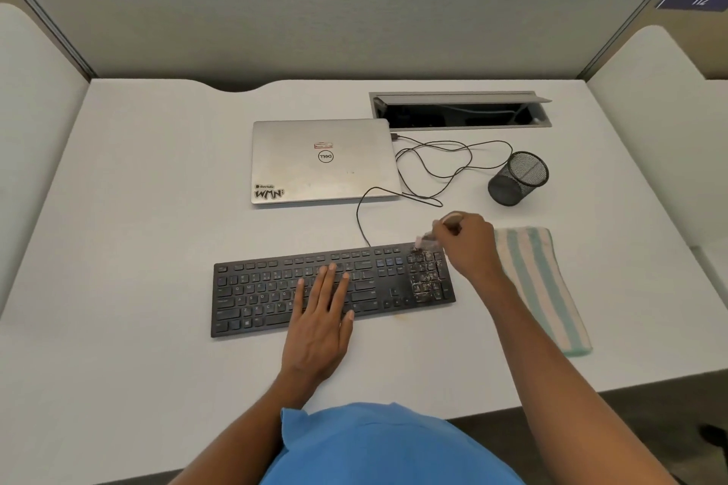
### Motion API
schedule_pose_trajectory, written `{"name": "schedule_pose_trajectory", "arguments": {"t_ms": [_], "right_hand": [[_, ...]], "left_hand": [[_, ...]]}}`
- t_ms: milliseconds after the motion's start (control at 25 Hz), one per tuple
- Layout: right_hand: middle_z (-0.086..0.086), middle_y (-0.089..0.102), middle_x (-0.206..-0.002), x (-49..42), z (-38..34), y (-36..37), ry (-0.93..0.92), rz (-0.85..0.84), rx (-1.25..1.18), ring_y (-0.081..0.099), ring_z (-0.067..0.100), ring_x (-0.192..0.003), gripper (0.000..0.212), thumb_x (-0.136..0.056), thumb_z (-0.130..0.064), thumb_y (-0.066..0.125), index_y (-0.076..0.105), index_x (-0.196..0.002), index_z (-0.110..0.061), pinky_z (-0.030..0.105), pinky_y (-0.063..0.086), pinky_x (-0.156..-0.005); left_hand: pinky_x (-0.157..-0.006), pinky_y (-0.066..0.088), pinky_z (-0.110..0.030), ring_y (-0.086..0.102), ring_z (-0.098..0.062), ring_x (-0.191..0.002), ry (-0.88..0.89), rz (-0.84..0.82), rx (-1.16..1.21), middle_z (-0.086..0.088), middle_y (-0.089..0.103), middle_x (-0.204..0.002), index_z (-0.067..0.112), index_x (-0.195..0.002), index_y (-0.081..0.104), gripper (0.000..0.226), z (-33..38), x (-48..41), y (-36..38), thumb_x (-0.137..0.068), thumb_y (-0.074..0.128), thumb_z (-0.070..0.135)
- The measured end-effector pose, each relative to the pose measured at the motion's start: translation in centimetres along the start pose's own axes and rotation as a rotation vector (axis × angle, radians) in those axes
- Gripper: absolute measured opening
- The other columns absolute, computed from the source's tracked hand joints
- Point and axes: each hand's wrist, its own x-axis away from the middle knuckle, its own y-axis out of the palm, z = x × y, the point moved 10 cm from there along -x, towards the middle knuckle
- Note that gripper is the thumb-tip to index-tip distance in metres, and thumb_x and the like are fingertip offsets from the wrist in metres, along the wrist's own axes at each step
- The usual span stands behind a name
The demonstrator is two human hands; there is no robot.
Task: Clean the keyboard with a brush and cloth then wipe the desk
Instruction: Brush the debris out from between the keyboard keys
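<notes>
Black keyboard point(335, 287) on a white desk point(157, 248), with a brush at its number-pad end.
The left hand point(319, 323) lies flat on the middle keys, fingers straight and slightly spread, holding nothing. A closed silver laptop point(323, 161) sits beyond its fingertips. To the right of that hand, pale specks cover the number pad. The right hand point(468, 244) is over the keyboard's far right corner, fingers curled round a brush point(426, 241). The brush is blurred, and its bristle end points down-left from the fist to the top of the number pad. A thin black cable point(433, 165) loops on the desk beyond this hand, and a black mesh cup point(518, 179) stands farther beyond, slightly to its right. Just right of the right wrist lies a folded striped cloth point(543, 287), flat on the desk and apart from the keyboard.
</notes>
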Motion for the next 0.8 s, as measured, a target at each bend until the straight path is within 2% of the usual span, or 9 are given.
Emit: {"name": "schedule_pose_trajectory", "arguments": {"t_ms": [80,120,240,360,480,600,720,800], "right_hand": [[0.001,0.069,-0.065,-1.3,-0.1,1.1,0.000,-0.049,-0.004,0.062,0.008,-0.061,0.028,-0.091,-0.024,0.064,0.070,-0.066,-0.012,0.019,0.045,-0.058],[0.003,0.070,-0.066,-1.6,-0.2,2.1,0.001,-0.100,-0.004,0.061,0.009,-0.060,0.029,-0.091,-0.024,0.063,0.071,-0.066,-0.012,0.021,0.045,-0.058],[0.002,0.070,-0.065,-1.5,-0.4,4.2,-0.008,-0.223,-0.005,0.058,-0.003,-0.052,0.028,-0.092,-0.018,0.061,0.071,-0.069,-0.007,0.016,0.045,-0.056],[0.011,0.067,-0.069,-1.9,0.7,3.0,-0.010,-0.206,-0.001,0.057,-0.009,-0.049,0.028,-0.093,-0.010,0.060,0.064,-0.073,0.008,0.008,0.041,-0.049],[0.006,0.065,-0.067,-2.8,2.0,0.9,-0.004,-0.129,0.048,0.057,-0.006,-0.051,0.027,-0.091,-0.012,0.060,0.063,-0.068,0.003,0.011,0.040,-0.047],[0.004,0.069,-0.068,-3.1,1.0,1.3,-0.034,-0.129,0.071,0.057,0.003,-0.055,0.027,-0.089,-0.019,0.061,0.069,-0.068,-0.005,0.009,0.042,-0.051],[0.002,0.069,-0.068,-2.4,-0.8,3.3,-0.063,-0.221,0.028,0.060,-0.005,-0.054,0.027,-0.092,-0.016,0.062,0.071,-0.071,-0.002,0.002,0.038,-0.049],[0.006,0.071,-0.072,-2.0,-0.4,4.2,-0.055,-0.281,0.015,0.061,-0.011,-0.057,0.027,-0.093,-0.012,0.061,0.070,-0.072,0.004,0.003,0.040,-0.050]], "left_hand": [[-0.130,0.013,-0.057,0.003,-0.022,-0.164,-0.022,0.004,0.015,-0.005,0.005,-0.178,0.017,-0.169,0.018,0.066,-0.1,0.0,0.0,-0.110,0.031,0.043],[-0.130,0.014,-0.056,0.002,-0.021,-0.164,-0.033,0.004,0.012,-0.005,0.005,-0.178,0.017,-0.169,0.018,0.066,-0.2,0.0,0.0,-0.110,0.031,0.043],[-0.130,0.016,-0.056,0.002,-0.021,-0.164,-0.044,-0.010,-0.007,-0.005,0.007,-0.178,0.017,-0.169,0.018,0.066,-0.3,-0.1,0.1,-0.110,0.032,0.043],[-0.130,0.016,-0.057,0.002,-0.020,-0.164,-0.046,-0.013,-0.012,-0.004,0.007,-0.178,0.018,-0.169,0.019,0.066,-0.4,-0.1,0.2,-0.109,0.033,0.043],[-0.129,0.016,-0.057,0.003,-0.020,-0.164,-0.050,-0.005,-0.014,-0.004,0.010,-0.178,0.018,-0.168,0.021,0.066,-0.3,-0.1,0.2,-0.109,0.033,0.043],[-0.130,0.015,-0.057,0.004,-0.020,-0.164,-0.053,-0.006,-0.022,-0.004,0.010,-0.178,0.018,-0.168,0.021,0.066,-0.3,-0.1,0.2,-0.109,0.033,0.043],[-0.130,0.014,-0.056,0.002,-0.019,-0.164,-0.057,-0.005,-0.031,-0.003,0.009,-0.178,0.018,-0.169,0.019,0.066,-0.3,0.0,0.2,-0.109,0.031,0.044],[-0.130,0.014,-0.056,0.002,-0.019,-0.164,-0.055,-0.006,-0.034,-0.003,0.009,-0.178,0.018,-0.169,0.019,0.066,-0.3,0.0,0.2,-0.109,0.030,0.045]]}}
